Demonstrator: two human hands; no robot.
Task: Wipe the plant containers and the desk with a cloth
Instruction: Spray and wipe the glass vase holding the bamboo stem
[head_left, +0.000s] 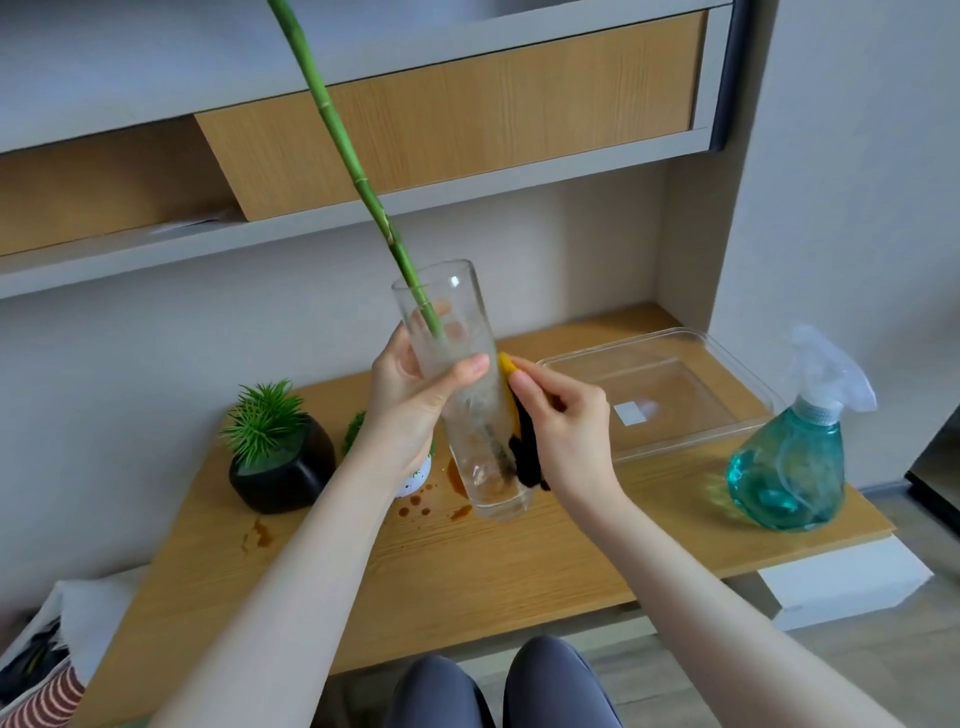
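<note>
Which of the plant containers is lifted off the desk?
The tall clear glass vase with the green stalk, gripped by the left hand. The black pot sits on the desk.

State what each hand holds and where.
Left hand grips the tall clear glass vase around its upper middle. Right hand pinches the yellow-and-black cloth at its top, against the vase's side.

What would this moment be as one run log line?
step: wiping glass vase | left hand: grips vase, tilted | right hand: presses cloth to vase side | desk: brown stains
</note>
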